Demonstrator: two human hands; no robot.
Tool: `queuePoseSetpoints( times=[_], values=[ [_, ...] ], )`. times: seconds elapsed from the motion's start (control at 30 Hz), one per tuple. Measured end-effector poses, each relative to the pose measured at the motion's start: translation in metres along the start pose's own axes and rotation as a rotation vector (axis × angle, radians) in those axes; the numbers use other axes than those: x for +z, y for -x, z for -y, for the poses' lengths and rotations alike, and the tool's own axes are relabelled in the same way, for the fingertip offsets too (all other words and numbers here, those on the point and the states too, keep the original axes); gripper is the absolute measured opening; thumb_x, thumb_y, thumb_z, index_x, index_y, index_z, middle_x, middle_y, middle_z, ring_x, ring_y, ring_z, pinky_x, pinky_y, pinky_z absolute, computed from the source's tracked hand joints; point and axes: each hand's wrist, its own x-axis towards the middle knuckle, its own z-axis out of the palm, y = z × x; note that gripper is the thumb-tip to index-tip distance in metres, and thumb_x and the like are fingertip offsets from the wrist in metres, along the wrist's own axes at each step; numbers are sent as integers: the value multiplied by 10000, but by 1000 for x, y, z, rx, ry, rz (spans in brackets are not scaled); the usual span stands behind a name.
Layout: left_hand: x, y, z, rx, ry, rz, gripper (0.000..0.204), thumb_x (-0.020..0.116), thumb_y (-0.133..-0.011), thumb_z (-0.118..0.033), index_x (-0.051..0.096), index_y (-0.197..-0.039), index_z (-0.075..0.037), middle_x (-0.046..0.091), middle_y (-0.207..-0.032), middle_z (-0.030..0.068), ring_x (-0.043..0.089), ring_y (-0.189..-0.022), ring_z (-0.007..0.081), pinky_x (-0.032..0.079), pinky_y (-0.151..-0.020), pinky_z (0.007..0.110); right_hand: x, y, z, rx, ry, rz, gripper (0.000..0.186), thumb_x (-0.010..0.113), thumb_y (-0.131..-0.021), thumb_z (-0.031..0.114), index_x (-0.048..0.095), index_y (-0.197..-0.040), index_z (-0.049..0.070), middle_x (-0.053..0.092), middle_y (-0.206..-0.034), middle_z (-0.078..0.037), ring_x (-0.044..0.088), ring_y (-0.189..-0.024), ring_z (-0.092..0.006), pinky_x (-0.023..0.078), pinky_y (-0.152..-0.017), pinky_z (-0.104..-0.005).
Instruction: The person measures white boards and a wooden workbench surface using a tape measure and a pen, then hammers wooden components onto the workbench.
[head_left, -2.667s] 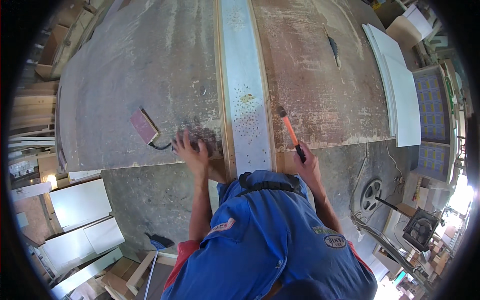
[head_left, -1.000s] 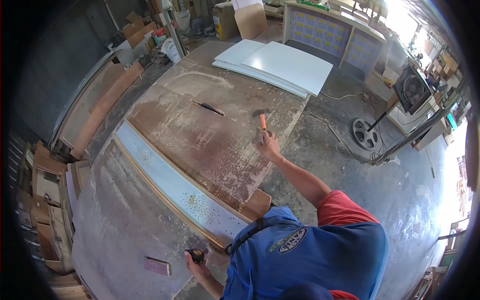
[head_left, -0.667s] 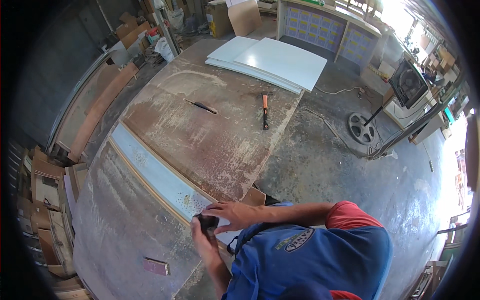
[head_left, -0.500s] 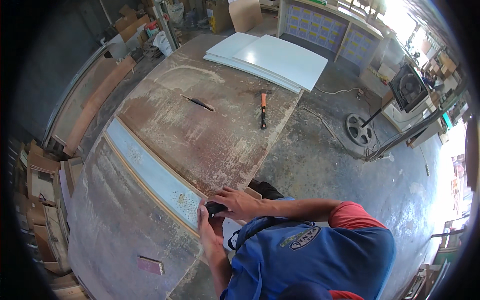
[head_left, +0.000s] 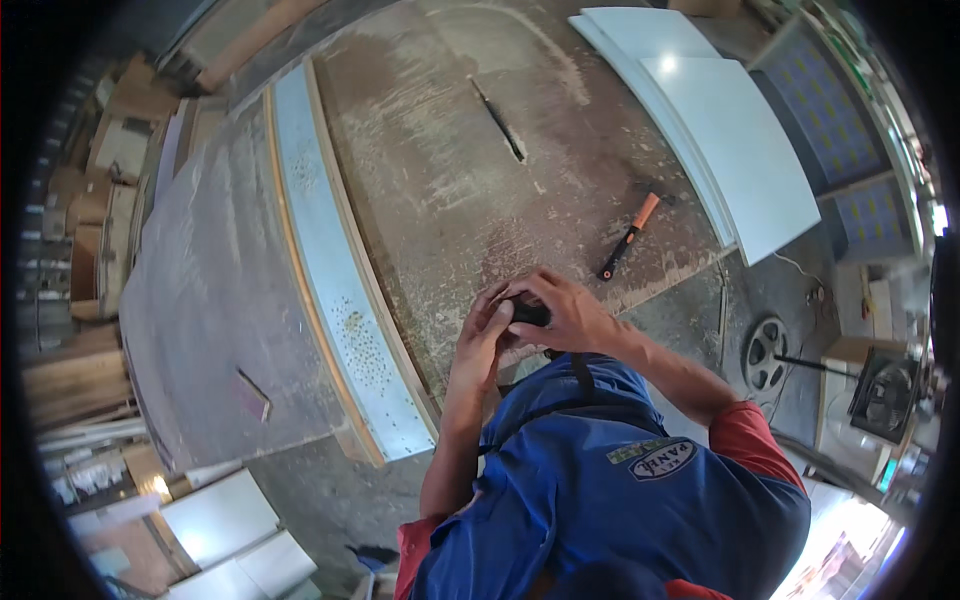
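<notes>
In front of my waist, at the near edge of a worn brown worktable, my left hand and my right hand are both closed round a small rounded black object. The fingers cover much of it, so its kind does not show. To the left of my hands lies a long, pale blue-white panel strip with wooden edge strips on both sides. Many tiny bits or nails are scattered in clusters on it. A hammer with an orange and black handle rests on the table beyond my right hand.
White panels are stacked at the table's far right. A narrow slot cuts the tabletop. A small reddish block lies at left. A pedestal fan stands right, and white boards lie low at left.
My hands have come away from the panel strip's near end, to its right, bringing the black object with them. The view has turned, so the table appears rotated.
</notes>
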Motion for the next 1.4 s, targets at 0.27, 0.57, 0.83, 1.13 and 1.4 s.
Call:
queuePoseSetpoints(
  times=[0.27, 0.57, 0.83, 1.13, 1.4],
  values=[
    [14, -51, -6, 16, -350, 51, 378, 659, -873, -9, 569, -1240, -5, 643, -1127, 79, 597, -1039, 124, 499, -864, 271, -44, -21, -63, 38, 41, 232, 489, 745, -736, 317, 574, -1134, 90, 651, -945, -139, 652, -919, -324, 523, -787, -425],
    [-99, -141, -63, 444, -1267, -211, 172, 754, -753, -25, 711, -919, -37, 603, -963, 121, 623, -866, 256, 506, -767, 338, -152, -58, -216, 85, 442, 18, 391, 731, -760, 214, 671, -1138, 137, 639, -1059, -92, 622, -1002, -278, 511, -891, -391],
    [-212, -233, -140, 544, -1877, -639, 193, 781, -747, -131, 767, -932, -185, 374, -1491, 188, 305, -1379, 453, 273, -1131, 536, -223, -119, -348, 326, 550, -111, 396, 652, -809, 84, 651, -1195, 172, 581, -1160, -115, 563, -1094, -309, 476, -940, -375],
    [-241, -250, -142, 609, -1714, -683, 205, 697, -782, -43, 739, -948, -156, 341, -1500, 215, 356, -1361, 426, 367, -1102, 433, -171, -161, -353, 261, 598, -173, 376, 649, -852, 120, 631, -1213, 225, 541, -1237, -63, 527, -1110, -317, 480, -947, -426],
    [-241, -249, -138, 640, -1712, -717, 232, 695, -730, -19, 719, -934, -126, 382, -1481, 202, 415, -1340, 382, 391, -1092, 404, -143, -153, -366, 208, 653, -327, 396, 644, -849, 106, 620, -1220, 243, 506, -1296, -76, 519, -1127, -343, 483, -943, -464]
  ],
)
